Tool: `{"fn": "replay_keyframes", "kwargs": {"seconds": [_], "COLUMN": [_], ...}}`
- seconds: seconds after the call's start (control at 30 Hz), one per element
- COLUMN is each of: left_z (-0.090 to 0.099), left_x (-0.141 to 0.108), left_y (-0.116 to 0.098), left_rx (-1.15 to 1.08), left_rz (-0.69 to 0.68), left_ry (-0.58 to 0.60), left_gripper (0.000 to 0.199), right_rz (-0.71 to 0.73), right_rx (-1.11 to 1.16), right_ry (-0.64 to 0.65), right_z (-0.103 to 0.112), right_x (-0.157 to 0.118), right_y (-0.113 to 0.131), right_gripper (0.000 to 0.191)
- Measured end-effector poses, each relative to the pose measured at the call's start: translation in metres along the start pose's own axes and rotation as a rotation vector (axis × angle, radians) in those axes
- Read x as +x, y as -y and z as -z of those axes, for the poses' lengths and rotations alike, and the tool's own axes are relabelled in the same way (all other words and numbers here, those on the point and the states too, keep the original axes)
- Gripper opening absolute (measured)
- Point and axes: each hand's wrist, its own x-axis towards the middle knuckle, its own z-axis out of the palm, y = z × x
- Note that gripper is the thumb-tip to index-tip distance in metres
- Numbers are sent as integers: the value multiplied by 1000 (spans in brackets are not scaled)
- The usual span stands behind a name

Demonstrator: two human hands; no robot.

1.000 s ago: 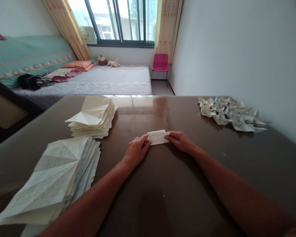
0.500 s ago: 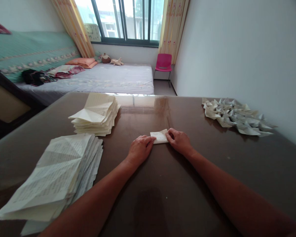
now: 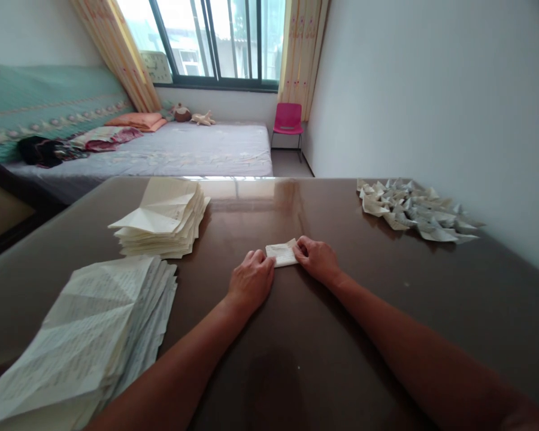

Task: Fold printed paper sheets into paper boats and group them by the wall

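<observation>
A small folded paper [image 3: 281, 254], pale with faint print, lies on the glossy brown table [image 3: 341, 359] between my two hands. At its lower left corner is my left hand [image 3: 251, 278], fingers curled and closed on the edge. My right hand [image 3: 318, 258] pinches the opposite end, where a corner of paper sticks up beside the fingers. The fingertips of both hands partly cover the paper's ends.
Left of my arms are a stack of creased printed sheets [image 3: 90, 323] and a cream paper stack [image 3: 161, 209]. Several folded paper pieces [image 3: 413, 209] sit at the far right, near the wall. A bed [image 3: 215, 146] and pink chair [image 3: 288, 118] stand beyond the table.
The view has shifted a little, so everything sits slightly further left. My left fingers have drawn back from the paper's top to its lower left edge. The right hand keeps its pinch.
</observation>
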Motion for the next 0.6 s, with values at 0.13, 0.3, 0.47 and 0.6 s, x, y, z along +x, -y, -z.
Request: {"fn": "replay_keyframes", "kwargs": {"seconds": [0.13,0.3,0.47,0.6], "left_z": [2,-12,-25,-27], "left_x": [0,2,-2,-7], "left_y": [-1,5,7,7], "left_rx": [87,57,50,42], "left_rz": [-91,-297,-380,-365], "left_ry": [-62,-227,-242,-226], "left_gripper": [29,32,37,39], "right_rz": [16,51,62,60], "right_rx": [-16,9,-2,-3], "right_ry": [-11,-17,-27,-17], "right_z": [1,1,0,-1], "right_x": [0,1,0,-1], "right_y": [2,2,3,4], "right_gripper": [32,29,28,26]}}
